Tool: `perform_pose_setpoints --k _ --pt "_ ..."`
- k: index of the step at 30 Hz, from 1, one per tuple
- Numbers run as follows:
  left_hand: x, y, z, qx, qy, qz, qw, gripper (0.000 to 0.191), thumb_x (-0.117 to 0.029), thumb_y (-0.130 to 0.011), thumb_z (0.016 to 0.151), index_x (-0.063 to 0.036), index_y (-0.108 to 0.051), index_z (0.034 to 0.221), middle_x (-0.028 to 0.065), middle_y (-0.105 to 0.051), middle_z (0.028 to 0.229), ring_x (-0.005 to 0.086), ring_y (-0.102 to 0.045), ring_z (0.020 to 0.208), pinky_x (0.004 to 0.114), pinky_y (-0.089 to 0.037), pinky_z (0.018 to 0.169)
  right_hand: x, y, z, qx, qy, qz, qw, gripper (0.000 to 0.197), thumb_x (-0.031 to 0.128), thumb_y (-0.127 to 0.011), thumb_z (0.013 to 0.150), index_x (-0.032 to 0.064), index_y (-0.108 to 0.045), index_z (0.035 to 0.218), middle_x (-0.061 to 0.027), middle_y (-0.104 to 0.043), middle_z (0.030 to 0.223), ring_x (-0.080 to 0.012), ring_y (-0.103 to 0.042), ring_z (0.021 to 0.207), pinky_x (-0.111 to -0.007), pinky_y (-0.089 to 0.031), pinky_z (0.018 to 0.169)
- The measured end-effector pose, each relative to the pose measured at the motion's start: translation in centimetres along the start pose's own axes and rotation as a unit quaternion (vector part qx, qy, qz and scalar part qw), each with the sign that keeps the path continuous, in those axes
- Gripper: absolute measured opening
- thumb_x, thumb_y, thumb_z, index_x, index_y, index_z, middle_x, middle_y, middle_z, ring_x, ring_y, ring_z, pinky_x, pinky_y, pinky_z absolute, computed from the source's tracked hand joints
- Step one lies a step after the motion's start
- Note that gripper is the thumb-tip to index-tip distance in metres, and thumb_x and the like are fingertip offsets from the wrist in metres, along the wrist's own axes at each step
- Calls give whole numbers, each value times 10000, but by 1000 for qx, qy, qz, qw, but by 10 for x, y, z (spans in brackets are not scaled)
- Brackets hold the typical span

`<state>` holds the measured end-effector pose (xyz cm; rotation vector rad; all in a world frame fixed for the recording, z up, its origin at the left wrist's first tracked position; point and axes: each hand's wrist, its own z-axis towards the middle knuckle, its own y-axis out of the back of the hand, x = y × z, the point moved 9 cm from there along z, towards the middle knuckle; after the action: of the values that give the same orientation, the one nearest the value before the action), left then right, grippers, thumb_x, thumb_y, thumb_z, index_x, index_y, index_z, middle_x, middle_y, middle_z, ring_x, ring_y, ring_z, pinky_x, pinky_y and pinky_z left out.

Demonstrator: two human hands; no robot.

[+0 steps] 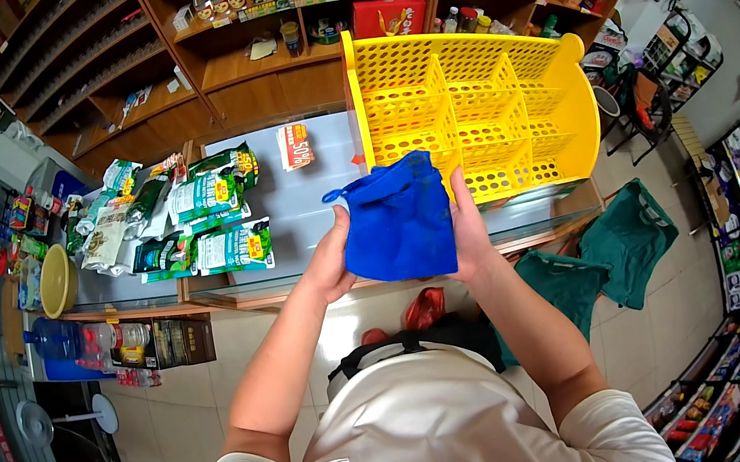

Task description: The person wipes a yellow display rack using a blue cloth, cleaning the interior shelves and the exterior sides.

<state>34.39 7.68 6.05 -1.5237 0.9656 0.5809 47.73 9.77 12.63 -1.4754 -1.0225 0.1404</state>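
Note:
A folded blue cloth [398, 226] is held up in front of me between both hands. My left hand [330, 256] grips its left edge, thumb upward, near a small loop at the corner. On the opposite edge, my right hand [471, 232] has hold of it. Just beyond stands a yellow plastic basket rack [478, 106] with perforated walls and several compartments. It rests on a glass-topped counter [278, 209]. Part of its lower left front is hidden by the cloth and my right hand.
Packaged snack bags [203, 200] are piled on the counter's left, beside a tan plastic basin [57, 281]. A printed discount card [295, 146] lies behind. Green folding stools [626, 247] stand on the floor at right. Wooden shelves [286, 83] with bottles line the back.

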Motion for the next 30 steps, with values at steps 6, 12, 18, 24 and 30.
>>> perform_pose_setpoints --k 6,12,18,24,30 --pt "-9 -34 -22 160 55 -238 957 773 -591 -448 1017 -47 -322 1551 143 -452 1536 269 -476 1397 452 -418 1142 -19 8 -4 7 -37 -33 999 550 419 -436 1058 45 -463 1461 -152 -569 1424 -291 -592 1271 -453 -474 1089" --pt "-14 -23 -25 96 49 -53 993 461 -94 -611 1005 -15 -471 1437 120 -594 1379 225 -609 1236 401 -500 1069 -13 27 -4 -29 -65 -85 994 518 363 -457 1049 32 -469 1448 -157 -588 1397 -282 -615 1237 -447 -492 1067" --pt "-8 6 -28 43 50 -72 995 395 -44 -595 990 -7 -526 1378 131 -636 1315 231 -654 1160 407 -536 1029 -10 38 -3 -54 -86 -132 986 498 334 -451 1048 29 -472 1442 -155 -596 1386 -287 -618 1231 -466 -496 1057" --pt "1 12 -29 58 85 -106 989 444 1 -607 948 -3 -517 1383 148 -640 1297 238 -662 1147 405 -552 1009 -16 49 -10 -2 -90 -136 987 453 206 -508 1017 35 -475 1435 -141 -616 1358 -279 -636 1210 -453 -513 1042" --pt "0 19 -15 33 72 -45 996 449 51 -635 909 5 -542 1345 146 -658 1252 239 -670 1129 392 -562 992 -12 52 -2 -12 -86 -196 977 429 -1 -515 963 34 -517 1390 -131 -627 1342 -251 -643 1196 -425 -536 1013"
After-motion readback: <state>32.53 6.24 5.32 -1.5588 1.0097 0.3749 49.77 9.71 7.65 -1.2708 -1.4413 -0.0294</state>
